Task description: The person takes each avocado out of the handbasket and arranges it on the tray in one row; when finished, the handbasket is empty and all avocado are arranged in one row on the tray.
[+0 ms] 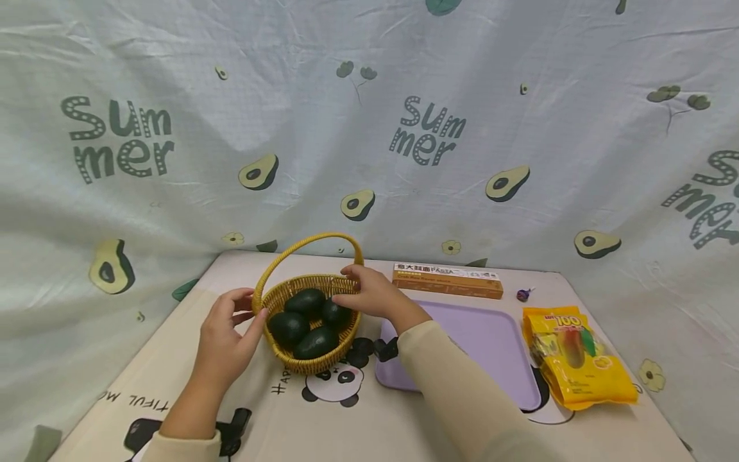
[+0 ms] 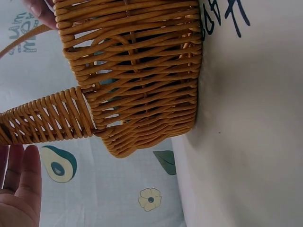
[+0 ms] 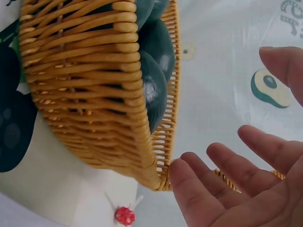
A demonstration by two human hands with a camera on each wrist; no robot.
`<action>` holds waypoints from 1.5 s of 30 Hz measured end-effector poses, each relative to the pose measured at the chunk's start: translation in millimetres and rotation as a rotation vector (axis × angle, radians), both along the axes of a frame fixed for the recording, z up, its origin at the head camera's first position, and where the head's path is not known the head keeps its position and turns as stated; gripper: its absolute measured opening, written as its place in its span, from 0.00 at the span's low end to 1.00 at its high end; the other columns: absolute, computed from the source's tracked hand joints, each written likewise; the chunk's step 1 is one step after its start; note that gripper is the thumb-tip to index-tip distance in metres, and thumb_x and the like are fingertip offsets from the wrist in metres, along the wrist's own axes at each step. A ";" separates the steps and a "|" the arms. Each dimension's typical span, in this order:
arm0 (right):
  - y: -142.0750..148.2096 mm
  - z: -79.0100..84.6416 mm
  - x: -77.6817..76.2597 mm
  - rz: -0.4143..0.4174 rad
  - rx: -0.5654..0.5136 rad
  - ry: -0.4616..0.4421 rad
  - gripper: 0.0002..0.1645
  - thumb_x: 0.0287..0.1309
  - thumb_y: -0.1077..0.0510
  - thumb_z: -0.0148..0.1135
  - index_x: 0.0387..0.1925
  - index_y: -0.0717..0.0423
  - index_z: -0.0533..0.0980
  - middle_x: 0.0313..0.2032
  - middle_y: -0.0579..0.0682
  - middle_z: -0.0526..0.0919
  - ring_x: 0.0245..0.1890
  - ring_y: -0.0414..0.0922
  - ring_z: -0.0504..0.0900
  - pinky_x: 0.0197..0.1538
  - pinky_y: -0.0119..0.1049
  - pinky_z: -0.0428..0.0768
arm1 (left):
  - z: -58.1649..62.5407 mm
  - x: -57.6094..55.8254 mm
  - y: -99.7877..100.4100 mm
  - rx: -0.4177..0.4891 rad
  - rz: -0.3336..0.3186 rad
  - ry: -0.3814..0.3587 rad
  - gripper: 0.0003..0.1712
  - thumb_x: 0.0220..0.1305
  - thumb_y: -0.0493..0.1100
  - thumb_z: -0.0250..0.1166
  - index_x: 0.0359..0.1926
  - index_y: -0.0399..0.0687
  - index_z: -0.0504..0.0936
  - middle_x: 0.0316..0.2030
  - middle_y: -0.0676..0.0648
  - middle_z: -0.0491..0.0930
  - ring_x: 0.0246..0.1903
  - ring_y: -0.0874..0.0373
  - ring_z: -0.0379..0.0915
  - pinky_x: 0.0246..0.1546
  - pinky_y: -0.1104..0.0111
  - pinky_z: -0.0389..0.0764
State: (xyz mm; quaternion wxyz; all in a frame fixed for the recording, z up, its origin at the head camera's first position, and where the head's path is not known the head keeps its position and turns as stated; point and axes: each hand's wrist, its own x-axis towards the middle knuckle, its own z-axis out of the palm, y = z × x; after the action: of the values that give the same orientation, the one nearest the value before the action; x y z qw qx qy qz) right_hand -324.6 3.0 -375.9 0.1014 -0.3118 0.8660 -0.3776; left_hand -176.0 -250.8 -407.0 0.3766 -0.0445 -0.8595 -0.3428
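Head view: the left hand [image 1: 227, 337] and right hand [image 1: 375, 292], fingers spread, flank a yellow wicker basket [image 1: 312, 366] of four dark green avocados [image 1: 316, 342].

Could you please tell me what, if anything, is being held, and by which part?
Nothing looks held: the left grip is open at one end of the basket handle, the right grip open near the other.
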 end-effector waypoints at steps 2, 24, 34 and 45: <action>-3.7 0.7 -1.2 0.000 0.013 0.007 0.40 0.62 0.42 0.70 0.69 0.55 0.71 0.68 0.58 0.75 0.66 0.57 0.76 0.68 0.52 0.79 | -0.2 0.7 0.0 0.001 0.000 -0.006 0.26 0.62 0.32 0.72 0.60 0.35 0.73 0.50 0.40 0.78 0.47 0.47 0.81 0.51 0.96 0.67; -40.1 3.3 -1.6 -0.112 0.121 -0.125 0.42 0.61 0.43 0.70 0.68 0.62 0.70 0.64 0.59 0.77 0.64 0.55 0.76 0.70 0.53 0.77 | -0.1 3.5 -0.5 0.021 -0.035 -0.039 0.24 0.64 0.31 0.71 0.59 0.36 0.73 0.51 0.41 0.77 0.50 0.50 0.80 0.53 0.88 0.76; -57.8 -2.1 1.4 -0.117 0.166 -0.193 0.41 0.58 0.44 0.74 0.64 0.62 0.72 0.54 0.56 0.81 0.54 0.52 0.81 0.64 0.53 0.82 | 0.8 6.8 0.1 0.024 -0.050 -0.047 0.25 0.65 0.30 0.69 0.60 0.36 0.72 0.51 0.40 0.76 0.50 0.50 0.79 0.52 0.88 0.78; -69.5 -10.2 -2.2 -0.097 0.273 -0.134 0.28 0.57 0.50 0.75 0.53 0.61 0.77 0.43 0.52 0.81 0.44 0.48 0.80 0.59 0.49 0.85 | 1.7 7.7 2.8 0.019 -0.036 -0.058 0.25 0.65 0.31 0.70 0.60 0.37 0.72 0.51 0.41 0.76 0.51 0.52 0.79 0.50 0.56 0.87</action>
State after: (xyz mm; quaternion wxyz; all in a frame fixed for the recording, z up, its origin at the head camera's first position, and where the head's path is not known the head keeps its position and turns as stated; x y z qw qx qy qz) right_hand -326.8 -66.5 -386.1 0.1818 -0.2272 0.9146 -0.2809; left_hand -168.3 -248.0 -405.3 0.3455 -0.0465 -0.8658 -0.3590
